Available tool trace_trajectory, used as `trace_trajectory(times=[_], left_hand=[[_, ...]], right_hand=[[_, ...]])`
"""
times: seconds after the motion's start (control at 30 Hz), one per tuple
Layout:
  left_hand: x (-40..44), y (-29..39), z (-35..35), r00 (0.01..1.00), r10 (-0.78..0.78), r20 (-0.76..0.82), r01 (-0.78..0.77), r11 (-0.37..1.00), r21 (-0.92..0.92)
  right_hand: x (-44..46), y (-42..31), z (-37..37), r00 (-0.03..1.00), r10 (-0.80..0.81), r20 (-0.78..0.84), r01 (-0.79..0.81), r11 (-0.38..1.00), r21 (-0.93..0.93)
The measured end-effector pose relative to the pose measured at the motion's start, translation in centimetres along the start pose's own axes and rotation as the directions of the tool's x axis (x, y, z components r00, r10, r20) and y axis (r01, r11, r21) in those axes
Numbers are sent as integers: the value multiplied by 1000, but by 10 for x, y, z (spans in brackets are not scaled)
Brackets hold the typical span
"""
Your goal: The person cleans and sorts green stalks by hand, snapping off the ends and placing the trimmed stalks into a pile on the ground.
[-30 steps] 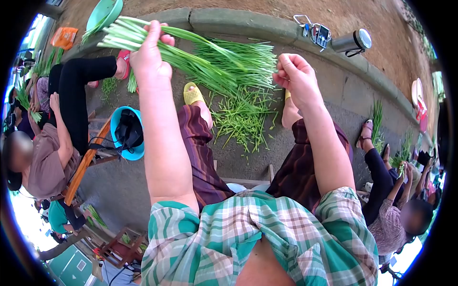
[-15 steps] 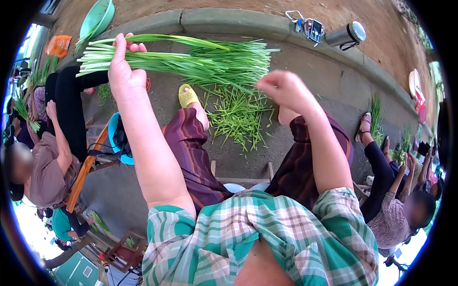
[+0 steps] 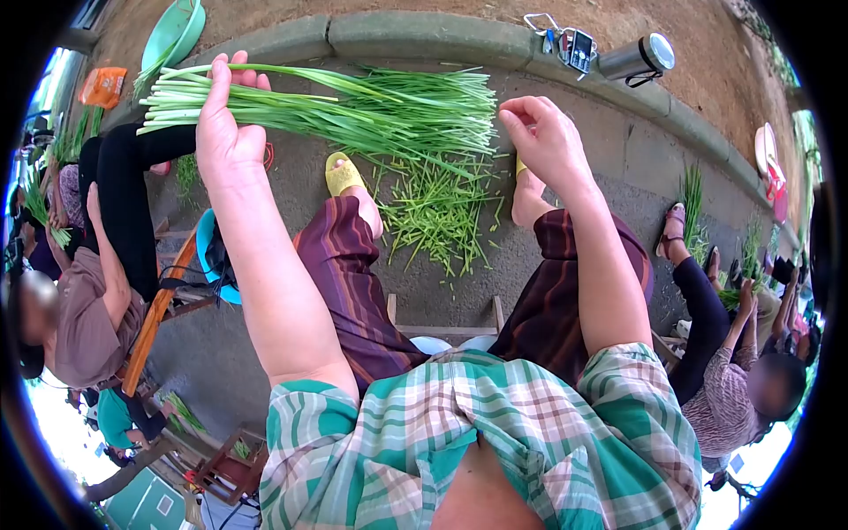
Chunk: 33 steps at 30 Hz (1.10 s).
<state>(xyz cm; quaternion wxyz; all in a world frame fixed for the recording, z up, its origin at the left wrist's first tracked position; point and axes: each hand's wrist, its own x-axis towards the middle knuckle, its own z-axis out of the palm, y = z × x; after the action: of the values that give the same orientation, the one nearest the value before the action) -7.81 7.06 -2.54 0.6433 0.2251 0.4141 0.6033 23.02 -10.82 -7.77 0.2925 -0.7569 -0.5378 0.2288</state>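
Note:
My left hand (image 3: 228, 124) is closed round a bunch of garlic chives (image 3: 291, 104), its thumb across the near side. The pale stem ends stick out left of the hand and the green leaves stretch right. These leaves lie over a larger pile of garlic chives (image 3: 459, 102) on the ground, whose pale ends face right. Just right of that pile hovers my right hand (image 3: 549, 141), fingers loosely curled, thumb a little apart, nothing visible in it. Short cut green pieces (image 3: 437, 216) are scattered on the ground between my feet.
A concrete kerb (image 3: 424, 40) runs behind the pile, with a phone (image 3: 579, 50) and a steel flask (image 3: 632, 60) on it. A green basin (image 3: 177, 35) and an orange packet (image 3: 103, 87) are at upper left. People sit at both sides. A blue bucket (image 3: 208, 256) stands by my left leg.
My right hand has moved right and slightly up, off the pile's right end, and its fingers have loosened. My left hand keeps its hold on the bunch, nearly unmoved.

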Motion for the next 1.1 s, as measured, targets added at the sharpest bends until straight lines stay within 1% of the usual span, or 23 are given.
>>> trace_trajectory(times=[0.03, 0.1, 0.13, 0.2, 0.27, 0.3, 0.37, 0.4, 0.43, 0.5, 0.53, 0.57, 0.6, 0.63, 0.7, 0.73, 0.77, 0.83, 0.9, 0.97, 1.0, 1.03, 1.1], left_hand=[[-1, -1, 1, 1000, 0, -16, 0, 1000, 22], [-1, -3, 0, 1000, 15, 16, -15, 999, 46], [-2, -3, 1, 999, -7, 42, 5, 999, 54], [-5, -3, 2, 998, -28, 62, 24, 998, 60], [-5, -6, 3, 996, -19, 87, 6, 989, 147], [-5, -8, 3, 996, -24, 86, 12, 990, 142], [-3, -13, 4, 995, -94, 36, 79, 953, 291], [-8, -20, 8, 995, -59, 84, 26, 936, 351], [-14, -26, 15, 993, -51, 107, 5, 920, 391], [-21, -34, 23, 983, -86, 163, 9, 905, 425], [-30, -37, 33, 988, -77, 132, 8, 890, 456], [-34, -45, 36, 986, -36, 165, -41, 897, 440], [-38, -47, 39, 982, -48, 184, -40, 893, 448], [-45, -48, 43, 978, -61, 202, -39, 889, 456], [-58, -49, 49, 976, -87, 199, -17, 884, 468], [-61, -51, 50, 970, -124, 207, 11, 881, 473], [-65, -52, 51, 964, -159, 215, 39, 878, 478], [-73, -52, 53, 961, -185, 204, 64, 869, 490], [-79, -51, 54, 963, -201, 180, 111, 902, 417], [-87, -47, 56, 965, -210, 156, 119, 883, 453], [-89, -46, 53, 956, -230, 180, 134, 892, 431], [-90, -45, 52, 948, -247, 202, 147, 901, 409], [-94, -43, 52, 952, -257, 168, 167, 893, 417]], right_hand=[[-1, 2, 2, 1000, 0, 2, 0, 1000, 0], [-4, 9, 9, 999, -25, 30, 27, 998, -49], [-7, 13, 13, 999, -25, 31, 26, 998, -50], [-13, 24, 24, 991, -39, 128, 54, 992, -114], [-19, 35, 39, 974, 41, 225, -25, 997, -77], [-22, 38, 47, 955, 90, 283, -77, 995, -57], [-28, 43, 63, 877, 179, 445, -158, 984, -85], [-27, 50, 74, 832, 194, 520, -163, 981, -106], [-28, 57, 87, 794, 235, 561, -206, 972, -116], [-23, 83, 117, 768, 289, 572, -271, 955, -118], [-18, 96, 131, 768, 286, 573, -269, 956, -117], [-14, 110, 146, 784, 384, 488, -388, 917, -97], [-9, 123, 159, 779, 481, 403, -500, 864, -65], [-2, 130, 165, 775, 516, 365, -538, 842, -47], [9, 142, 172, 832, 503, 231, -509, 860, -41], [16, 147, 176, 839, 511, 189, -513, 858, -42], [23, 152, 180, 871, 471, 142, -468, 882, -57], [37, 148, 179, 891, 441, 111, -434, 898, -75], [47, 147, 186, 894, 436, 101, -427, 899, -94], [58, 158, 200, 937, 330, 114, -312, 938, -151], [60, 159, 207, 948, 297, 112, -274, 944, -184], [62, 160, 214, 947, 297, 119, -274, 945, -180], [63, 161, 227, 979, 185, 83, -168, 970, -178]])
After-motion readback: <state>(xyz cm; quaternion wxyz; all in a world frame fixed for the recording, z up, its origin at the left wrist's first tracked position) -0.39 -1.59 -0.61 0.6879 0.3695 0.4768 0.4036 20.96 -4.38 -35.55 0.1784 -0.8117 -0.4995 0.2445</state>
